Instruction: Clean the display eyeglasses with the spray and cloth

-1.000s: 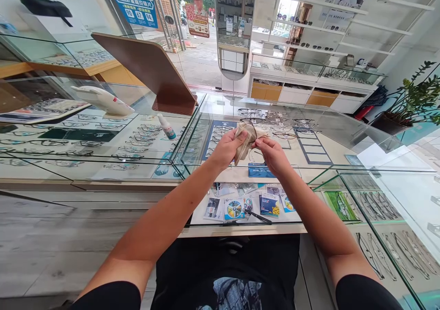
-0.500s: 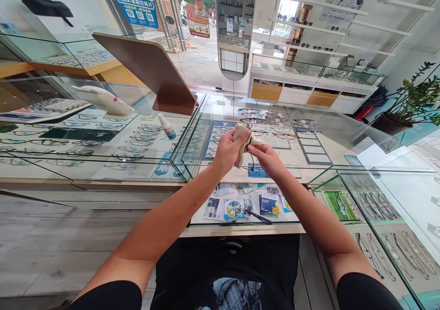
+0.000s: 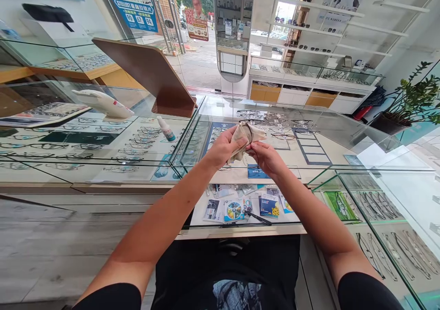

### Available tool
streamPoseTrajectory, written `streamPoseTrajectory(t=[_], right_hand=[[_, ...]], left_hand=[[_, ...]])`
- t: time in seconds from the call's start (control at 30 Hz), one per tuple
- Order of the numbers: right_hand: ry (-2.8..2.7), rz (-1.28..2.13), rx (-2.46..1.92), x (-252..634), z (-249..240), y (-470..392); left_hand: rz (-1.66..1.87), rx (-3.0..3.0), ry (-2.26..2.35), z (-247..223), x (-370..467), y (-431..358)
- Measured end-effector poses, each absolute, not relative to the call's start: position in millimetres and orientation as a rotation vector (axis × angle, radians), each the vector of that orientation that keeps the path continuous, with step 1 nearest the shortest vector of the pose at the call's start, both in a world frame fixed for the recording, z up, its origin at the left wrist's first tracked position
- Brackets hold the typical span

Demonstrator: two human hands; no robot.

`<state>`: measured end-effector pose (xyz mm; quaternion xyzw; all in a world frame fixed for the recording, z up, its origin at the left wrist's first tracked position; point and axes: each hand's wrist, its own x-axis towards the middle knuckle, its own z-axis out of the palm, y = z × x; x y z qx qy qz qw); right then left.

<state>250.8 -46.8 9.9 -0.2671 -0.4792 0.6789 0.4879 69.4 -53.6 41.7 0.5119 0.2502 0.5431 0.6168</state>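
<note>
Over the glass counter, my left hand [image 3: 222, 150] is closed on a beige cloth [image 3: 243, 138], its thumb pressing the fabric. Dark-framed eyeglasses [image 3: 251, 135] are partly wrapped in the cloth; a rim shows against it. My right hand [image 3: 267, 156] pinches the eyeglasses on the right side, with a thin dark temple hanging below its fingers. Most of the frame is hidden by the cloth and fingers. Beneath the hands, a blue card [image 3: 257, 171] lies in the display case.
A small spray bottle [image 3: 166, 129] and a brown tilted mirror stand [image 3: 151, 71] are on the counter to the left, beside a white whale-shaped ornament [image 3: 103, 104]. Leaflets [image 3: 234, 210] and a black pen [image 3: 257, 217] lie nearer me. A potted plant [image 3: 395, 117] stands at right.
The cloth has opened out and spread across the eyeglasses, showing a rim. My left hand has moved slightly left and turned; my right hand keeps its pinch nearly in place.
</note>
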Motion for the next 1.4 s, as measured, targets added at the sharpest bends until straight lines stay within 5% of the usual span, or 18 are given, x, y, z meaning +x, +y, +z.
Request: streamPoseTrajectory(t=[0.37,0.6,0.93,1.17,1.4], right_hand=[[-1.274,1.605,-0.643,238.9,0.2,-54.9],[-1.169,1.655,-0.672,253.8,13.3,-48.4],[-1.235,1.673,-0.631,236.1,7.0,-58.6],[-1.093,1.689,-0.62,251.0,11.5,-47.6],[-1.208,1.629,-0.577,237.8,8.6,-57.9]], left_hand=[[1.605,1.187,0.838,29.0,87.7,-54.7],[1.196,1.264,0.588,43.9,60.3,-48.9],[1.642,1.204,0.857,34.5,87.3,-55.5],[1.242,1.236,0.61,42.3,66.2,-50.8],[1.429,1.224,0.65,40.9,82.2,-59.9]])
